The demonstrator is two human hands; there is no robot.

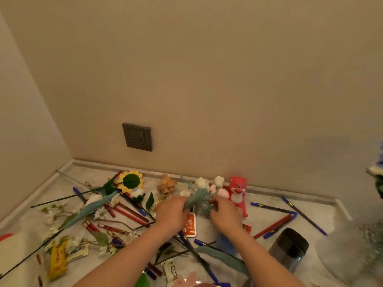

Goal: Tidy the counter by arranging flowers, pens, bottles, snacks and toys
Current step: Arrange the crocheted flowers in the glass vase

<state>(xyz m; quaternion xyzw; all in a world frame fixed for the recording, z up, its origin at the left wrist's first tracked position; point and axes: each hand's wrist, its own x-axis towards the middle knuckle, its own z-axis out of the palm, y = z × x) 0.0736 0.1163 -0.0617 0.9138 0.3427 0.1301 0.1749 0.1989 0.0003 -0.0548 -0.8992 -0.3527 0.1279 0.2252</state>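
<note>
Near back wall, mid-bench (323,212): left hand (171,212) and right hand (224,215) both closed on teal-stemmed white flower bunch (199,194), raised just beside pink bear toy (238,192). Pens (271,208), snacks scattered around.
</note>
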